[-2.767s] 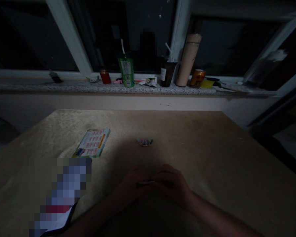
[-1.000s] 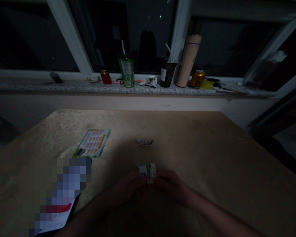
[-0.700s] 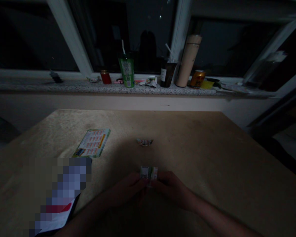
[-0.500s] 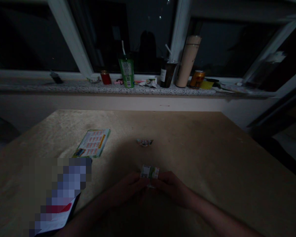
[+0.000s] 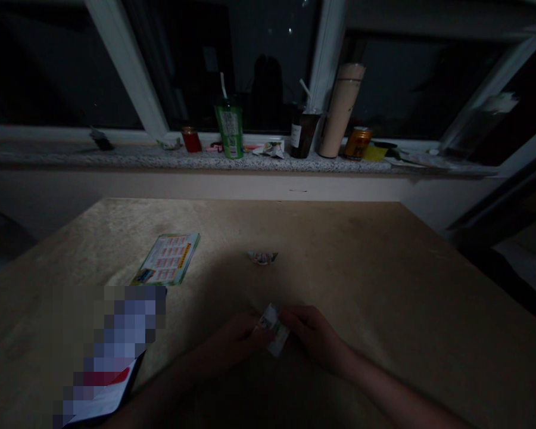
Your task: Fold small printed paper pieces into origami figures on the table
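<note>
Two hands meet low over the table (image 5: 384, 268) — left hand (image 5: 239, 339) and right hand (image 5: 315, 333) both pinching a small folded paper (image 5: 273, 328), tilted between the fingertips — folding looks partway, with one finished little paper boat (image 5: 262, 257) sitting beyond and a printed flyer (image 5: 167, 259) untouched.

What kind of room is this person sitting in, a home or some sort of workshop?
Most likely a lived-in room at night, perhaps a home or dormitory. A plain table stands before a dark window; drink cups and a can crowd the stone sill. Both hands hold a small folded paper.
</note>
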Available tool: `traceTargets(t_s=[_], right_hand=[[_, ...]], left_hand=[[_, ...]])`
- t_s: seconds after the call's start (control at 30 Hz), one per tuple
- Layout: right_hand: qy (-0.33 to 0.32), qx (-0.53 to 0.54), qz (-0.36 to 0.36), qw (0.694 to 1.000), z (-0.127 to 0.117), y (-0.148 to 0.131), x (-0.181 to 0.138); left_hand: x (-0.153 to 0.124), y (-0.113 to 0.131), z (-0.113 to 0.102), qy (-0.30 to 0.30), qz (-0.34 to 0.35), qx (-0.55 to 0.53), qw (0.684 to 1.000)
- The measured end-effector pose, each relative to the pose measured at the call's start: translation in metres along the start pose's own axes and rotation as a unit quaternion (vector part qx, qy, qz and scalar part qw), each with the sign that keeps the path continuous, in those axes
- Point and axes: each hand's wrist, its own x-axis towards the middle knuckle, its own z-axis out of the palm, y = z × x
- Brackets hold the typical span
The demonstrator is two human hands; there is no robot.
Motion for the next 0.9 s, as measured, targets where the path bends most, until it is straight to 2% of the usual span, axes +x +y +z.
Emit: traceTargets(t_s=[0.13,0.27,0.53,0.73,0.9], right_hand=[[0.016,0.013,0.001,1.000,0.004,-0.005,-0.001],[-0.004,0.058,0.016,0.998,0.005,-0.005,-0.002],[-0.016,-0.050,-0.034,0.998,0.003,0.000,-0.003],[0.034,-0.070,-0.042,0.996,0.007,-0.002,-0.005],[0.075,-0.067,-0.047,0.994,0.013,-0.002,-0.009]], left_hand=[[0.002,-0.002,-0.001,0.002,0.012,-0.005,1.000],[0.001,0.003,-0.003,-0.036,0.040,0.006,0.999],[0.000,0.006,0.001,-0.042,0.033,0.098,0.994],[-0.002,0.005,0.004,-0.014,0.005,0.072,0.997],[0.000,0.002,0.002,-0.028,-0.016,0.037,0.999]])
